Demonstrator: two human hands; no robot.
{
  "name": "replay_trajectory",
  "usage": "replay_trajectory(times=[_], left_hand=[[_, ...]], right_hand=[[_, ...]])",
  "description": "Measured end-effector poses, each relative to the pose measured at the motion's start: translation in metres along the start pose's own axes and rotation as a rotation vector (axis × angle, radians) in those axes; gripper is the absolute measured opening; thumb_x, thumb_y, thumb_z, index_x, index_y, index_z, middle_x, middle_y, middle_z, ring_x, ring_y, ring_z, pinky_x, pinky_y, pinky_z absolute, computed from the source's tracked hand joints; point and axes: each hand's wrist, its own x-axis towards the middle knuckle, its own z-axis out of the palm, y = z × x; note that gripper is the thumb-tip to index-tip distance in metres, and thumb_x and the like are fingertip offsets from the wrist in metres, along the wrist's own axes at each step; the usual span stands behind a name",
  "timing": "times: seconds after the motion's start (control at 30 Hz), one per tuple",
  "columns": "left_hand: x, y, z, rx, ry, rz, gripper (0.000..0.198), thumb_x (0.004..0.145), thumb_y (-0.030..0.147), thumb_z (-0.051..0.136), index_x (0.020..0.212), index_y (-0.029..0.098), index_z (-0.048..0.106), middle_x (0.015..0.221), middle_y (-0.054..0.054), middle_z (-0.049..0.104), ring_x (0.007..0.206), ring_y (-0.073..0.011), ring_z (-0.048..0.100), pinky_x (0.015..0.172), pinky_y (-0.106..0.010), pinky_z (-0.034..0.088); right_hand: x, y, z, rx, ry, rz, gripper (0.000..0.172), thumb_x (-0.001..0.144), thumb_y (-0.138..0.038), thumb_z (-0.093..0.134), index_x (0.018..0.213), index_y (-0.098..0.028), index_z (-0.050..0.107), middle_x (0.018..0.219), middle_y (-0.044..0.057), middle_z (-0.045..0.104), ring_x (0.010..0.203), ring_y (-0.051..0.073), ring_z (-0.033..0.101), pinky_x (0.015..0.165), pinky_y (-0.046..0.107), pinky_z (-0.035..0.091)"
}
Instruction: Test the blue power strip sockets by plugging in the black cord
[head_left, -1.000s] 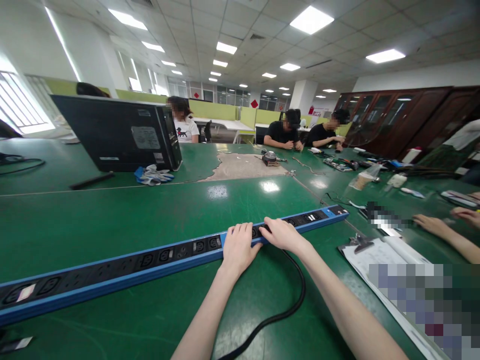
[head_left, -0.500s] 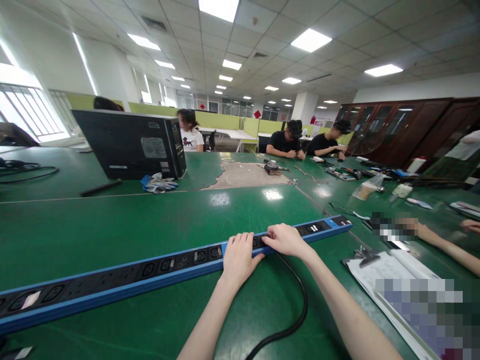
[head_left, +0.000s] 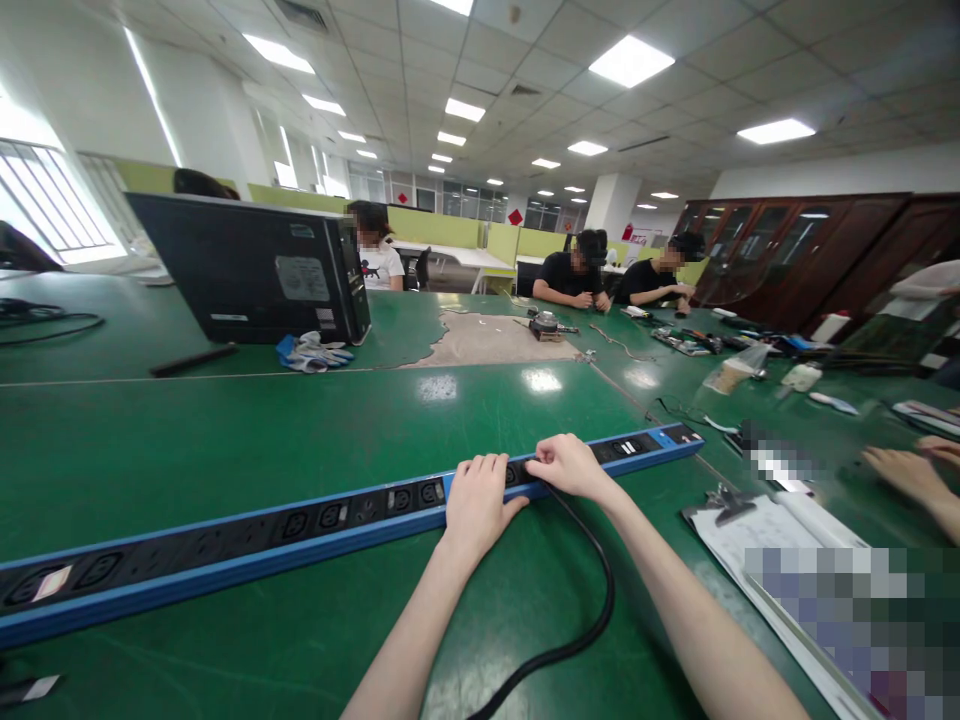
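Moved: since the earlier frame the co-worker's hand [head_left: 896,470] has drawn back, away from the strip's right end; both of the person's own hands have stayed on the strip.
Strip: long blue strip [head_left: 337,520] with black sockets, lying flat on the green table [head_left: 225,430] and running slantwise from the near left to the far right.
Left hand: left hand [head_left: 476,500] lies palm down across the strip near its middle, fingers spread flat over the top and thumb along the near edge. It is released rather than clenched, and seems to press the strip down so it does not slide.
Right hand: right hand [head_left: 571,465] sits just right of the left one, fingers curled onto the strip where the cable starts. I cannot tell whether they pinch anything.
Cable: thick black cable [head_left: 596,590] leaves the strip under the right hand and loops slack on the near side of the strip.
Beyond the strip: a black case [head_left: 247,270] stands well behind it, with gloves [head_left: 311,350] at its foot.
Right of the strip: a clipboard [head_left: 739,520] with papers lies near its right end.
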Motion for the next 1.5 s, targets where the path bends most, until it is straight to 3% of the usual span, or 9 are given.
replay_trajectory(times=[0.2,0.43,0.57,0.83,0.93,1.07,1.2,1.37,1.5], left_hand=[[-0.002,-0.001,0.000,0.001,0.009,-0.013,0.062,0.081,0.054,0.072,0.129,0.021,0.052,0.118,-0.011,0.064,0.111,-0.0296,0.056,0.097,-0.044,0.041],[-0.003,-0.002,-0.001,-0.013,0.011,-0.005,0.061,0.081,0.055,0.072,0.128,0.020,0.054,0.118,-0.011,0.064,0.110,-0.0300,0.057,0.096,-0.045,0.041],[-0.002,-0.004,-0.001,-0.015,0.008,-0.007,0.062,0.081,0.057,0.071,0.128,0.020,0.054,0.118,-0.012,0.064,0.110,-0.0300,0.057,0.096,-0.045,0.041],[-0.003,-0.002,0.001,-0.002,0.019,-0.013,0.062,0.081,0.055,0.072,0.129,0.019,0.053,0.119,-0.012,0.063,0.111,-0.0301,0.056,0.098,-0.045,0.040],[-0.003,-0.002,0.000,-0.001,0.017,-0.019,0.063,0.080,0.055,0.073,0.129,0.020,0.053,0.118,-0.011,0.064,0.111,-0.0301,0.056,0.097,-0.045,0.041],[-0.001,0.000,-0.001,-0.006,0.000,-0.018,0.062,0.080,0.055,0.073,0.128,0.022,0.053,0.118,-0.011,0.064,0.111,-0.0304,0.057,0.096,-0.044,0.041],[-0.001,0.004,-0.001,0.001,0.007,-0.021,0.061,0.082,0.053,0.072,0.130,0.022,0.052,0.120,-0.011,0.064,0.113,-0.0303,0.057,0.098,-0.045,0.041],[-0.001,0.007,0.002,0.016,0.009,-0.016,0.058,0.084,0.053,0.068,0.131,0.022,0.052,0.122,-0.011,0.063,0.115,-0.0306,0.056,0.101,-0.046,0.040],[0.000,0.007,0.002,0.017,0.002,-0.015,0.058,0.085,0.053,0.068,0.131,0.021,0.052,0.121,-0.012,0.063,0.114,-0.0306,0.056,0.101,-0.046,0.040]], right_hand=[[0.004,0.006,0.010,0.306,-0.130,0.074,0.033,0.082,-0.044,0.058,0.063,-0.017,0.059,0.048,-0.002,0.058,0.047,0.012,0.052,0.051,0.021,0.033],[-0.003,-0.015,-0.002,-0.073,-0.033,0.065,0.032,0.080,-0.046,0.060,0.062,-0.019,0.063,0.058,0.002,0.063,0.059,0.015,0.056,0.057,0.024,0.032],[-0.007,-0.021,-0.010,-0.200,-0.043,0.027,0.031,0.082,-0.046,0.058,0.067,-0.021,0.066,0.062,0.003,0.065,0.062,0.017,0.057,0.058,0.025,0.030],[0.008,-0.010,-0.001,0.104,-0.101,0.100,0.035,0.084,-0.045,0.057,0.065,-0.017,0.066,0.054,0.002,0.063,0.055,0.014,0.057,0.055,0.023,0.035],[0.004,-0.016,-0.019,0.211,-0.101,0.109,0.034,0.083,-0.043,0.059,0.063,-0.017,0.063,0.051,0.001,0.062,0.053,0.015,0.058,0.054,0.023,0.038],[-0.019,-0.025,-0.077,0.376,-0.028,0.064,0.039,0.090,-0.051,0.052,0.071,-0.019,0.061,0.057,0.001,0.064,0.053,0.015,0.062,0.052,0.023,0.039],[-0.039,-0.015,-0.117,0.234,-0.058,0.037,0.046,0.090,-0.060,0.052,0.071,-0.020,0.063,0.061,0.002,0.065,0.058,0.016,0.062,0.055,0.024,0.038],[-0.031,0.027,-0.119,-0.121,-0.074,0.196,0.047,0.093,-0.059,0.049,0.073,-0.021,0.069,0.066,0.004,0.069,0.065,0.019,0.064,0.058,0.026,0.037],[-0.028,0.052,-0.115,-0.167,-0.114,0.220,0.048,0.096,-0.058,0.046,0.080,-0.022,0.073,0.068,0.006,0.070,0.070,0.021,0.066,0.060,0.026,0.037]])
